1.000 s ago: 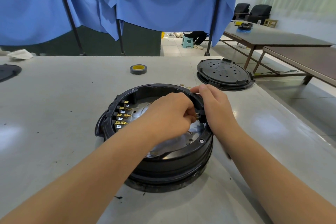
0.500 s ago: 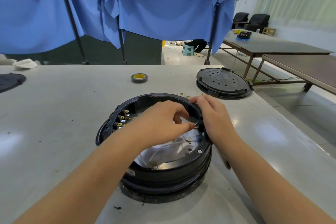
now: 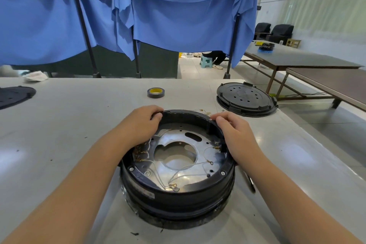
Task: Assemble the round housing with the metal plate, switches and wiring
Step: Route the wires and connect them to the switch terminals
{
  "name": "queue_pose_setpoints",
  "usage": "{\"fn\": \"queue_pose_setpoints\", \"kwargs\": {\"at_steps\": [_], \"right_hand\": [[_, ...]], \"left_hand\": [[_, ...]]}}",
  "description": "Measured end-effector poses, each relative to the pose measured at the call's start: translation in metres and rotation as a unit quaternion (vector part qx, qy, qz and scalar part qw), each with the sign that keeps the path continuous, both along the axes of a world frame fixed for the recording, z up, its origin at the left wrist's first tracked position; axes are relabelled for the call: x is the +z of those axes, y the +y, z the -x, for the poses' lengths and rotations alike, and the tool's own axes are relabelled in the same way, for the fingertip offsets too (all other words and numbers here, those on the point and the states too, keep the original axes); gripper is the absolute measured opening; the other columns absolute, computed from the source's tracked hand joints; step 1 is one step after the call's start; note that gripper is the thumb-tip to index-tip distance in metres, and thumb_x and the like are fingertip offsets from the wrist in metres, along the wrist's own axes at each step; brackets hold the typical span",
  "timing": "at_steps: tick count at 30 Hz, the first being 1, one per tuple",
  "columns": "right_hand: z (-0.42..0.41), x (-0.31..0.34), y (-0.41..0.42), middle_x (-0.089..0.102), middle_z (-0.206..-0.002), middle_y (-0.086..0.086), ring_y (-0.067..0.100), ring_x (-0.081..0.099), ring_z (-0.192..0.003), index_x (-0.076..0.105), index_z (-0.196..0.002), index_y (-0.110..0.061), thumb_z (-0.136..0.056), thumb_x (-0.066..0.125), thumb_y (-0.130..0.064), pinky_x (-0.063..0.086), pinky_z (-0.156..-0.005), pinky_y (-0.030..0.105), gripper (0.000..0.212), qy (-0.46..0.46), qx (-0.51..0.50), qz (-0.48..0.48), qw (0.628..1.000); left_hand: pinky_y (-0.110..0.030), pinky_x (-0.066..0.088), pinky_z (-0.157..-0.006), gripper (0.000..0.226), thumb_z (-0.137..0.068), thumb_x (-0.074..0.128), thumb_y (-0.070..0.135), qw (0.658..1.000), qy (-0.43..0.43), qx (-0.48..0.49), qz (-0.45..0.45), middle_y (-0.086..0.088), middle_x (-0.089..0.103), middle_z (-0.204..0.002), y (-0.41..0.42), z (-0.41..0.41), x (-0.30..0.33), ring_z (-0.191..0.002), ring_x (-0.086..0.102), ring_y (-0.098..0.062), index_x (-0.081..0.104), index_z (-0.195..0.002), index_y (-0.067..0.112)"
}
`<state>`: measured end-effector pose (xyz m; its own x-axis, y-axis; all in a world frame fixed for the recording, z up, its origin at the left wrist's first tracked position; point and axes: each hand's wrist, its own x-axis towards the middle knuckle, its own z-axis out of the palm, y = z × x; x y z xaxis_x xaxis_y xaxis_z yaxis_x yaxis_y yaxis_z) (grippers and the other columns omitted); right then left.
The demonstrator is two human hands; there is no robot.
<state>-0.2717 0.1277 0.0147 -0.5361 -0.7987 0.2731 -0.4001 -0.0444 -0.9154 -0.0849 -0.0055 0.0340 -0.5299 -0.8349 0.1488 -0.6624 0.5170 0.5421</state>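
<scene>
Blue cloth [image 3: 178,16] on poles, brown tables [image 3: 326,77], pale tiled floor [image 3: 198,71].

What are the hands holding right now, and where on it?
Both hold the housing by its top rim: left hand at the far left, right hand at the right.

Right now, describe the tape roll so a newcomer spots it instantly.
Start at the grey work table under the blue curtains, then look past the round black housing that both hands grip. The small dark roll of tape lies flat, alone, near the far edge. Its yellow core sets it apart from the large black perforated round cover to its right.
</scene>
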Motion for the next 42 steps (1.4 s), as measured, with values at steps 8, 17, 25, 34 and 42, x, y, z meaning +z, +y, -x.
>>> {"fn": "queue_pose_setpoints", "kwargs": {"at_steps": [8, 17, 25, 34, 42], "right_hand": [[0.006, 0.025, -0.021, 0.062, -0.093, -0.017, -0.002, 0.058, -0.082, 0.063, -0.102, -0.030, -0.094, 0.053, -0.026, 0.039, -0.059, 0.010, 0.013, 0.149, 0.030, -0.092, 0.984], [0.045, 0.026, -0.090, 0.062, -0.111, 0.002, 0.017, 0.058, -0.094, 0.064, -0.106, -0.019, -0.091, 0.053, -0.009, 0.048, -0.079, 0.029, 0.022, 0.305, 0.010, -0.237, 0.922], [0.050, 0.018, -0.108, 0.055, -0.134, 0.013, 0.028, 0.054, -0.118, 0.060, -0.124, -0.005, -0.094, 0.038, 0.009, 0.042, -0.089, 0.028, 0.041, 0.330, 0.073, -0.343, 0.877], [0.050, 0.009, -0.121, 0.065, -0.118, 0.017, 0.032, 0.059, -0.111, 0.067, -0.115, 0.000, -0.095, 0.053, -0.009, 0.047, -0.092, 0.034, 0.026, 0.305, 0.073, -0.346, 0.884], [0.054, 0.006, -0.121, 0.069, -0.107, 0.023, 0.028, 0.062, -0.087, 0.070, -0.097, 0.008, -0.086, 0.062, -0.009, 0.053, -0.082, 0.038, 0.021, 0.242, 0.003, -0.285, 0.928]], "left_hand": [[-0.023, 0.035, -0.087, 0.037, -0.101, 0.038, 0.013, 1.000, 0.010, 0.003, -0.009, -0.003, 0.055, -0.132, -0.007, -0.003, -0.004, -0.101, 0.046, -0.011, 0.054, -0.133, 0.025], [-0.022, 0.033, -0.086, 0.037, -0.100, 0.039, 0.012, 1.000, 0.020, 0.010, -0.006, -0.004, 0.056, -0.132, -0.005, -0.002, -0.003, -0.115, 0.050, -0.018, 0.055, -0.132, 0.023], [-0.023, 0.034, -0.085, 0.038, -0.100, 0.038, 0.012, 1.000, 0.010, 0.010, -0.004, -0.004, 0.057, -0.130, -0.002, -0.001, -0.001, -0.112, 0.051, -0.017, 0.053, -0.132, 0.023], [-0.023, 0.035, -0.087, 0.038, -0.101, 0.037, 0.012, 1.000, 0.011, 0.010, -0.008, -0.005, 0.056, -0.131, -0.001, -0.002, -0.001, -0.109, 0.049, -0.016, 0.053, -0.133, 0.023], [-0.023, 0.036, -0.086, 0.038, -0.101, 0.037, 0.012, 1.000, 0.007, 0.012, -0.016, -0.004, 0.055, -0.132, 0.000, -0.002, 0.001, -0.114, 0.050, -0.018, 0.051, -0.135, 0.024]]}}
